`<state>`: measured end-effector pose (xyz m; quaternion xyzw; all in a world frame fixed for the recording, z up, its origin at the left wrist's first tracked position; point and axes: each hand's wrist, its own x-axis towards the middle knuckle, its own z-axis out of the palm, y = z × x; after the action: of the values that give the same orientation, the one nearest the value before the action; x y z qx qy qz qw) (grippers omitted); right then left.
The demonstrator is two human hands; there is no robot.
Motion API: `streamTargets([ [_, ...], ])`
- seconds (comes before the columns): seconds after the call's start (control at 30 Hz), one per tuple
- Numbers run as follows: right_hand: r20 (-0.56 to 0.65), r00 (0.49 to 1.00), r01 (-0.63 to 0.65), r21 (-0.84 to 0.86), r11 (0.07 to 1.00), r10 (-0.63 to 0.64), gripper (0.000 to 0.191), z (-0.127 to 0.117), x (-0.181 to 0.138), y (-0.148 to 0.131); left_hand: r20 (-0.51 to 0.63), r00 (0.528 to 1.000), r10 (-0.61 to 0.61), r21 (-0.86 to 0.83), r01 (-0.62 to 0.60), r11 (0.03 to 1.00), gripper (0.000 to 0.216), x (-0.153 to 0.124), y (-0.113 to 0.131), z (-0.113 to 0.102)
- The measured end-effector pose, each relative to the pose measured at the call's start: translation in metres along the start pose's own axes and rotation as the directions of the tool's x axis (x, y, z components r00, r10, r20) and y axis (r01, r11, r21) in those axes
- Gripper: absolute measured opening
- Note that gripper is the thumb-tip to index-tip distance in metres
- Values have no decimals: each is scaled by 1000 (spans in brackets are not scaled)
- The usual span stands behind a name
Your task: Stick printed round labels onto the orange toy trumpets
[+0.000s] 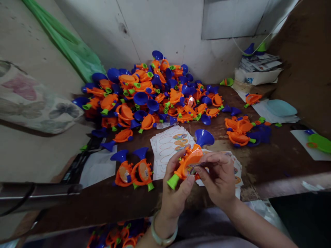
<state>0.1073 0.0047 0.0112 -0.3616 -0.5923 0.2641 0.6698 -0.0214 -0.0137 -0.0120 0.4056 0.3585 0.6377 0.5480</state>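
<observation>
My left hand [176, 186] grips an orange toy trumpet [190, 159] with a blue bell and a green mouthpiece, held just above the near edge of the brown table [271, 165]. My right hand [219, 179] pinches a small sticker against the trumpet's side. Under the hands lie white sticker sheets [170, 144], some with oval stickers left on them. Two more trumpets [134, 170] lie side by side to the left of my left hand.
A big heap of orange and blue trumpets [150, 93] fills the back of the table. A smaller group [241, 129] lies at the right. Stacked papers and a box [256, 69] sit in the far right corner. More trumpets [113, 236] lie below the table.
</observation>
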Motion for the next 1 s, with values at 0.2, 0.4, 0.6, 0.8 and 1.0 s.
streamTargets([
  [0.2,15,999,39,-44,998,-38,40,2,-2,0,-97,995,28,76,-20,997,42,-2,-4,-1],
  [0.4,0,988,146,-333,931,-155,24,-3,6,2,-78,972,220,223,-198,954,41,-6,-3,-2],
  [0.6,10,999,51,-335,941,-51,18,-4,11,4,-24,966,258,235,-245,940,44,-6,-4,-2],
  [0.8,4,1000,0,-299,954,1,17,-3,8,5,-42,968,246,226,-231,946,42,-5,-5,-1],
  [1.0,8,1000,-2,-318,948,5,16,-3,7,6,-58,973,222,172,-209,963,42,-6,-7,-1],
])
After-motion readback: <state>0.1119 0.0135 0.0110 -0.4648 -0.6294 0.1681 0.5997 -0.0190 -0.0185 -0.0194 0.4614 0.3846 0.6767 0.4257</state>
